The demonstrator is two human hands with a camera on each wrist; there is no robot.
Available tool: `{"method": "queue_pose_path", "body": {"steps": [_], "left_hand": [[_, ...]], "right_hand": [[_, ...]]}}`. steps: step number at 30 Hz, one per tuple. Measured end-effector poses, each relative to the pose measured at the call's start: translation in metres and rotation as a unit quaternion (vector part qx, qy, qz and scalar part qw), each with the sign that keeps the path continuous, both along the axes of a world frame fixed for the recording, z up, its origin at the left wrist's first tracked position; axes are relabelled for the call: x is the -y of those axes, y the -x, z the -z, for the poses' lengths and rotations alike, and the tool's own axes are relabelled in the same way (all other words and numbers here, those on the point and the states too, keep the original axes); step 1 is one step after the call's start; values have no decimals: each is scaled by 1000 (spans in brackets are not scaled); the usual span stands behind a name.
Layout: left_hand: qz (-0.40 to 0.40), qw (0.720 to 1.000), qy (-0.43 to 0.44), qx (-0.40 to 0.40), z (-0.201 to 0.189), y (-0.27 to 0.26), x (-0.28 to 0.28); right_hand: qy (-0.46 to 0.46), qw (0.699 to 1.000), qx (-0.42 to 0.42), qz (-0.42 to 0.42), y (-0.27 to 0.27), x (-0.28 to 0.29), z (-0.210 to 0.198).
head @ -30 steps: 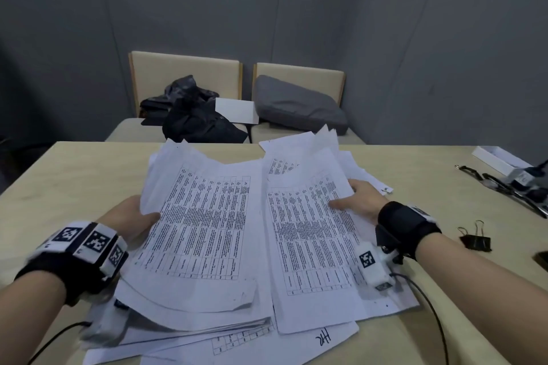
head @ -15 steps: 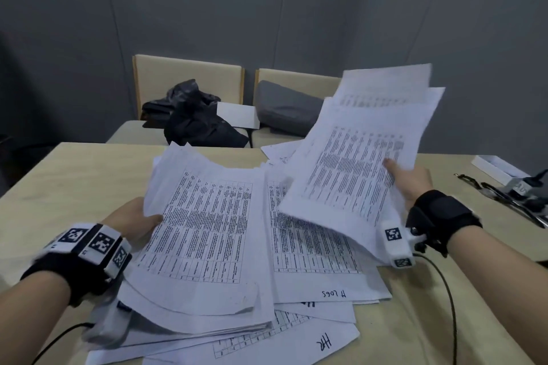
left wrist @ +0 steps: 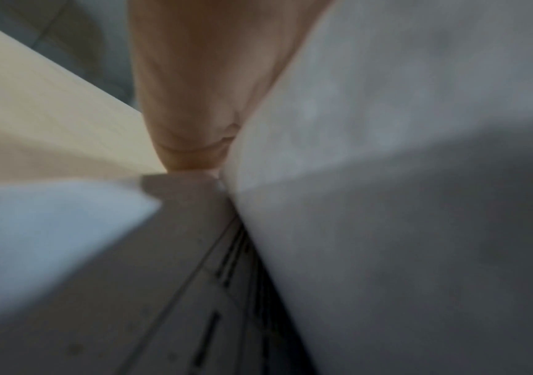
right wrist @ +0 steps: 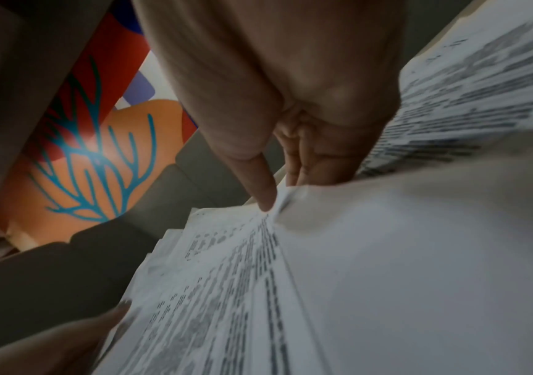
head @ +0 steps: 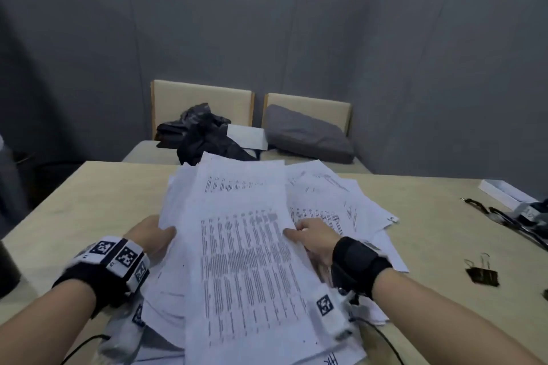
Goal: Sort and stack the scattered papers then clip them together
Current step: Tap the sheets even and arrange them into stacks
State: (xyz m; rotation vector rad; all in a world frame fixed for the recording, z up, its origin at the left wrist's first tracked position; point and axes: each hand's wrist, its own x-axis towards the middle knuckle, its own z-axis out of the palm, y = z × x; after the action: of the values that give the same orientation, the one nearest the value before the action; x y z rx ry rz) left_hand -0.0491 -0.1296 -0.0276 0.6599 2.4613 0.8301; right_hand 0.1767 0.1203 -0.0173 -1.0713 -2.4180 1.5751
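Background stuff: two beige chairs (head: 201, 98) pushed up to the far side of the wooden table (head: 89, 195) — one has a crumpled black bag (head: 201, 130) and a white box (head: 247, 136) on it, the other a grey cushion (head: 308, 135). Grey partition panels (head: 207, 32) behind, colourful mural (right wrist: 98, 152) above — orange with blue branches.

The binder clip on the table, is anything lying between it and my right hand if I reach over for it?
Nothing visible does. The binder clip lies alone on bare table to the right of the right hand. But that hand grips the held sheets, so it is not free to reach.
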Motion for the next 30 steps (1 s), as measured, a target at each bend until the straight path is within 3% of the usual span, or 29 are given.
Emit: {"method": "queue_pose_path", "body": {"steps": [4,9,13,15,17,20,26,30], "left_hand": [[-13,997,-11,69,-6,-10,4],[1,998,-48,40,-15,-29,5],[-21,984,-173,24,-40,-39,2],[-6,969,-248,24,-63,-44,1],[31,950,-311,10,-91,-49,2],[66,904,-421,5,-131,-57,0],[43,835,-544,-72,-186,-64,-17],[-4,803,-588,-103,-187,-67,-36]], "right_hand": [[-64,997,28,-19,14,19,2],[-161,985,24,-50,14,31,-5],[-142,990,-5,-20,8,26,-9],[-48,998,-27,11,5,19,-15],[97,993,-72,11,2,14,-29],[174,966,-188,-45,-1,18,-73],[3,906,-424,-5,8,46,-178],[-39,879,-476,3,12,47,-192]]}}
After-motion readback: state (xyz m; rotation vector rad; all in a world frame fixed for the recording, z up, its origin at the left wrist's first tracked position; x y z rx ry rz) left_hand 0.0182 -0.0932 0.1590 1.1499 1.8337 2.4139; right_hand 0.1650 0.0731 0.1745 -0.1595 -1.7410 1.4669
